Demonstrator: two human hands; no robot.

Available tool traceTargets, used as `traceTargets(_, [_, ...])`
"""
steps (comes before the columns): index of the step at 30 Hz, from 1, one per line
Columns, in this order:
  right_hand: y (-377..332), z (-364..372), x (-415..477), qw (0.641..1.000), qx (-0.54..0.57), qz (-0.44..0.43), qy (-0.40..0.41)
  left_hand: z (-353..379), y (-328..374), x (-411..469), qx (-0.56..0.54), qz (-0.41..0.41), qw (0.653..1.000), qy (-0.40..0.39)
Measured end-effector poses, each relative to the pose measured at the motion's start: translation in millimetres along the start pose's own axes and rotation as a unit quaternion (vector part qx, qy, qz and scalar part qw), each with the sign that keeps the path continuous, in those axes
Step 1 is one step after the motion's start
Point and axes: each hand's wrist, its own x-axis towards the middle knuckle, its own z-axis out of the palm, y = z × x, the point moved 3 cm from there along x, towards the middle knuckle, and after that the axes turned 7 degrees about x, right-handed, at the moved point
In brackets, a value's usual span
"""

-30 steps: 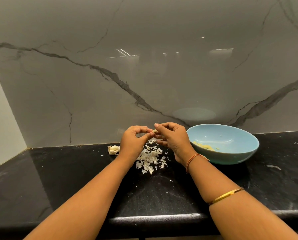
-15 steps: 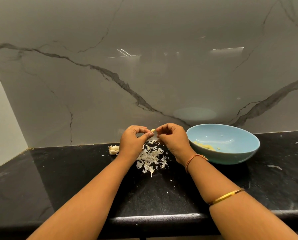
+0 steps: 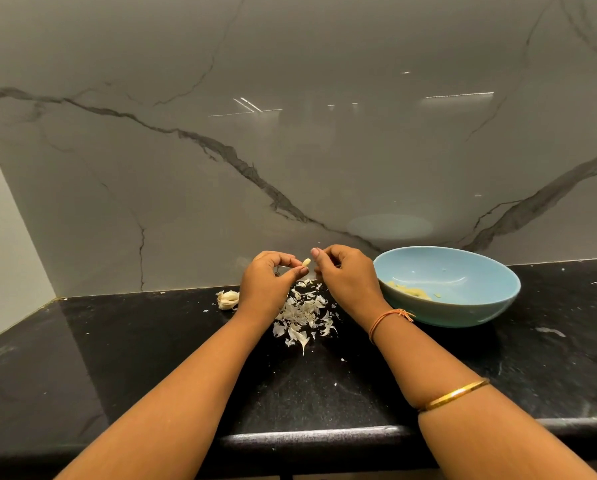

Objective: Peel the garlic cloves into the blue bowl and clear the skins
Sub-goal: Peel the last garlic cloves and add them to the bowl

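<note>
The rounded front edge of the black counter (image 3: 290,441) runs across the bottom. Both forearms reach over it, cut off by the lower frame. The right forearm wears a gold bangle (image 3: 456,394), and further up, at the wrist, an orange thread (image 3: 388,318) is tied.

Between the arms a loose pile of skins (image 3: 304,315) lies on the counter, white and papery, with a few crumbs scattered around it. The hands are held above the pile's far part and hide some of it.

The left hand (image 3: 265,282) pinches a pale clove (image 3: 306,262) between the tips of thumb and forefinger, lifted clear of the counter, with the other fingers curled in. The right hand (image 3: 349,275) is just beside the clove, thumb raised toward it and fingers curled. Whether it touches the clove or nips a scrap of skin cannot be made out.

Just left of the left hand a piece of garlic head (image 3: 228,299) rests on the counter, still in its skin. To the right stands the blue bowl (image 3: 463,306), and the right wrist overlaps its near-left rim. Peeled garlic (image 3: 407,291) lies low on the bowl's left side — too blurred to count. A pale smear (image 3: 551,331) marks the counter right of the bowl.

Behind everything rises a glossy grey marble wall (image 3: 290,150) with dark veins, carrying a faint reflection of the bowl.
</note>
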Motion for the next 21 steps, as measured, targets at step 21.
traceTargets(21, [-28, -39, -1, 0.955, -0.13, -0.197, 0.181, 1, 4, -3, 0.045, 0.047, 0.997, -0.036])
